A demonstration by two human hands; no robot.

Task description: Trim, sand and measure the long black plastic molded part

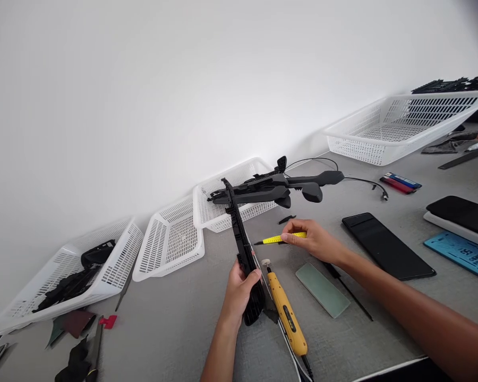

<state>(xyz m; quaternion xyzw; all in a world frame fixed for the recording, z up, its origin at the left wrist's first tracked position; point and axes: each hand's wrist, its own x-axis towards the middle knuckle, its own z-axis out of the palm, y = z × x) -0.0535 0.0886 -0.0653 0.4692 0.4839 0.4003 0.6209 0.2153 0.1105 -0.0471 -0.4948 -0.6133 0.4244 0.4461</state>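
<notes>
A long black plastic trim part (239, 233) stands tilted in my left hand (241, 289), whose thumb and fingers close round its lower end. My right hand (302, 239) pinches a slim yellow utility knife (274, 240) with its dark tip pointing left, close to the black part; whether they touch I cannot tell. Below the knife lies a yellow rotary tool (287, 315) with a pale round head and a cord. Beside it is a pale green whetstone-like block (322, 289). Behind the held part, several similar black parts (279, 188) lie across a white basket (247, 212).
An empty-looking white basket (169, 239) and one with black parts (119, 265) stand left. Another basket (398, 124) is back right. A black phone (386, 244), lighters (400, 183), a cable (366, 180) and a blue box (462, 254) lie right; a red-clipped tool (99, 339) lies front left.
</notes>
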